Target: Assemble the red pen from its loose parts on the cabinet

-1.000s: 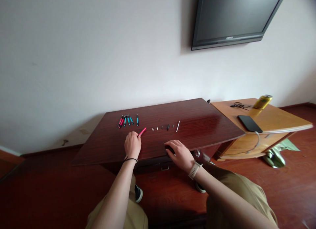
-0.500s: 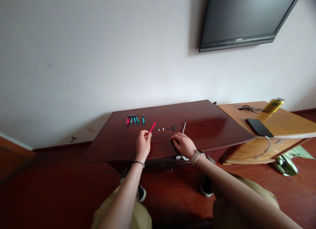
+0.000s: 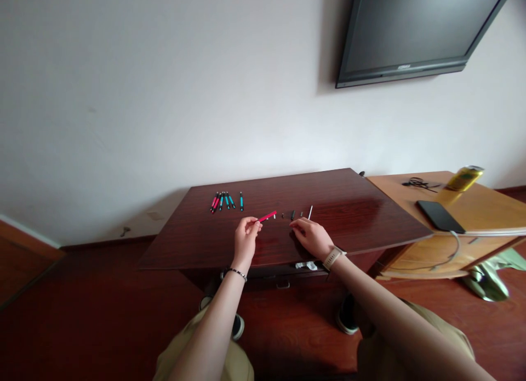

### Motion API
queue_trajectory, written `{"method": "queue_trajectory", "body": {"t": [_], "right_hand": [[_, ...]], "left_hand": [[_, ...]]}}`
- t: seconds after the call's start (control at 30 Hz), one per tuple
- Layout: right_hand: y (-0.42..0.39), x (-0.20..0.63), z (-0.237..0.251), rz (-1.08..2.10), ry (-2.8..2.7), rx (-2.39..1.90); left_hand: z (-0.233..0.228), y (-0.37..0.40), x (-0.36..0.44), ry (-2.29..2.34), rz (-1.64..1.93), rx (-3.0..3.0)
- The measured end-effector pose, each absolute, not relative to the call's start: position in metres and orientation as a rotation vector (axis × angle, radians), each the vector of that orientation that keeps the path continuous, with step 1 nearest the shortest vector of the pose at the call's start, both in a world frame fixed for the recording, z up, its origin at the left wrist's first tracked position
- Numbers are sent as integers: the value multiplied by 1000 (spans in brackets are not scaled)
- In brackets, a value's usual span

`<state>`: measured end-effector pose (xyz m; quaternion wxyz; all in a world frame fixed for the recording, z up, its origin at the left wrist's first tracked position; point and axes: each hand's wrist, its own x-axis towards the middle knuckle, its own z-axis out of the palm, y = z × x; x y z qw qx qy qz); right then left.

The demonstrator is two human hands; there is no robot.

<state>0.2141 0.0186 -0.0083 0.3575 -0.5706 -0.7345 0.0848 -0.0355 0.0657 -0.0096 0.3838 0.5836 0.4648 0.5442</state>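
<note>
My left hand (image 3: pixel 245 238) is closed in a pinch on a pink-red pen barrel (image 3: pixel 267 216), whose far end points right and slightly away. Over the table's front half, my right hand (image 3: pixel 312 237) hangs low with its fingers bent down and thumb apart; nothing shows between them. Just past its knuckles lies a thin white rod (image 3: pixel 310 211), its near end hidden by the hand. Small pen parts lie in a row between the hands, among them a dark grip piece (image 3: pixel 292 215) and a small white piece (image 3: pixel 274 216), partly behind the barrel's tip.
Several pink and blue pens (image 3: pixel 224 200) lie at the back left of the dark wooden table (image 3: pixel 329 189). Crumpled white paper (image 3: pixel 306 266) is by the front edge. A lighter cabinet (image 3: pixel 485 211) on the right bears a phone (image 3: pixel 440 215), a cable and a yellow can (image 3: pixel 465 178).
The pink-red barrel has swung from pointing steeply away to lying nearly level, its tip now over the small white parts. My right hand has shifted little. The view has turned slightly left.
</note>
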Motion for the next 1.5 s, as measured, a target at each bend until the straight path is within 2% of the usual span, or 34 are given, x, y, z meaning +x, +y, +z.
{"method": "queue_trajectory", "body": {"t": [0.3, 0.53, 0.73, 1.0, 1.23, 1.5], "right_hand": [[27, 241, -3, -45, -1823, -1546], [42, 249, -14, -32, -1809, -1634], [57, 238, -18, 17, -1875, -1689], [77, 224, -18, 62, -1923, -1718], [87, 219, -21, 81, -1847, -1750], [79, 220, -10, 66, -1763, -1551]], "left_hand": [[-7, 72, -47, 1238, 1349, 1536], [5, 70, -57, 1864, 1089, 1938], [9, 67, -57, 2123, 836, 2165], [9, 61, -58, 2151, 649, 2419], [5, 63, -61, 2122, 654, 2446], [7, 65, -59, 2149, 636, 2396]]}}
